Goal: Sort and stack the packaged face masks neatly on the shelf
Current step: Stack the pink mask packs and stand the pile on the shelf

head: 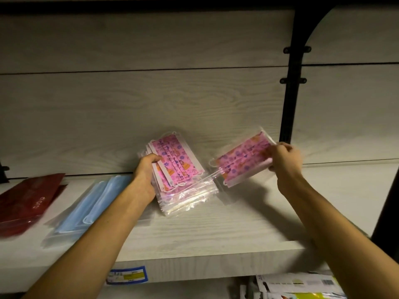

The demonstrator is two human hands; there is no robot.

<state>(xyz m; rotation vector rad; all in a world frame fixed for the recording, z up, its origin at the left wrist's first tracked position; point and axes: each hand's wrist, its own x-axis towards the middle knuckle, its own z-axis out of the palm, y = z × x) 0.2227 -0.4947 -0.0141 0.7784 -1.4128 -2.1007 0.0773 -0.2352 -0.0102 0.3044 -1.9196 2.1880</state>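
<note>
Pale wood shelf [216,229], black bracket [291,93] at the back. Red packs [26,201] far left, blue packs [90,203] beside them. Pink stack [183,180] mid-shelf, tilted up at the back; left hand [146,169] curls round its left edge. Right hand [282,160] pinches one pink pack [241,160] by its right end, lifted off the shelf, just right of the stack. Price label [127,275] on the shelf's front edge.

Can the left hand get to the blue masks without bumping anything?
Probably yes. The blue masks lie flat on the shelf right beside the left hand, with nothing between them. But its grip is full of the pink stack, so that goes down first.
</note>
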